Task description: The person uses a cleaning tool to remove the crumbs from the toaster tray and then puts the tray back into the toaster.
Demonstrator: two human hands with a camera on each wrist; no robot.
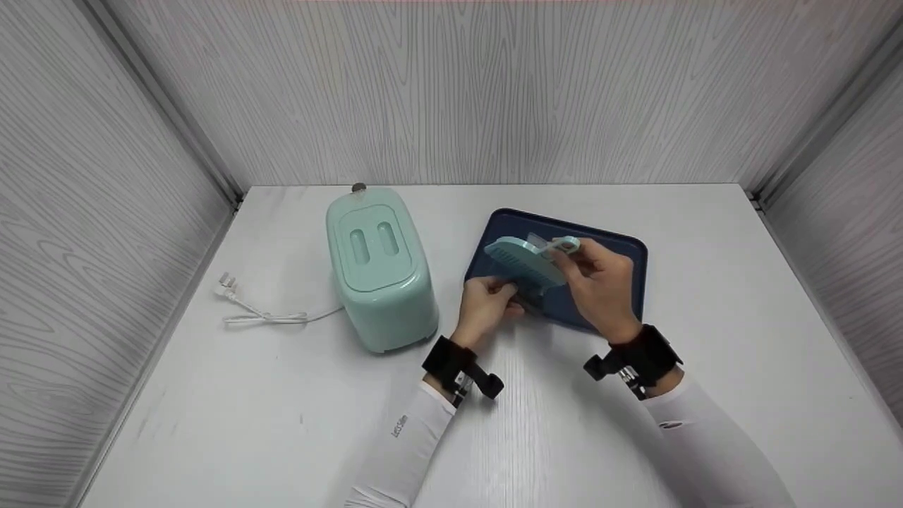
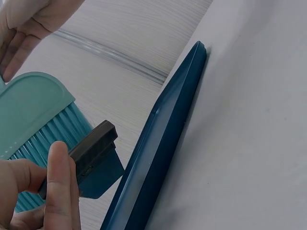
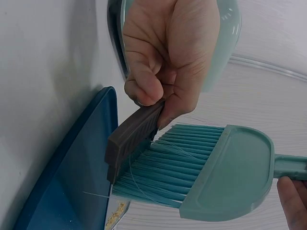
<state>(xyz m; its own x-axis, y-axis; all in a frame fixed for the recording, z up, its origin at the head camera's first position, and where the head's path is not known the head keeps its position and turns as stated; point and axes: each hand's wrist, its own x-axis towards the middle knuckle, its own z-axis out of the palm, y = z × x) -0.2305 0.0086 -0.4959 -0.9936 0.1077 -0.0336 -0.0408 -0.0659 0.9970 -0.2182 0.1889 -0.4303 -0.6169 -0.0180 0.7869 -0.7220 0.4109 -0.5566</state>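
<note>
My left hand [image 1: 487, 305] pinches a crumb tray [image 3: 134, 133] by its dark ridged handle, with thumb and fingers on the handle. The tray's thin plate tilts down over a navy serving tray [image 1: 638, 282]. My right hand [image 1: 600, 288] grips the thin handle of a mint hand brush [image 1: 525, 259]. Its teal bristles [image 3: 165, 167] point at the crumb tray and reach right up to the plate beside the dark handle. In the right wrist view, pale crumbs [image 3: 116, 214] show below the bristles, in something with a clear edge. The head view hides most of the crumb tray behind the brush.
Left of the hands stands a mint toaster [image 1: 384, 282] with a lid over its top. Its white cord [image 1: 275, 319] lies on the table to the left, ending in a plug [image 1: 226, 288]. A grey wood-grain wall [image 1: 458, 92] rises behind the table.
</note>
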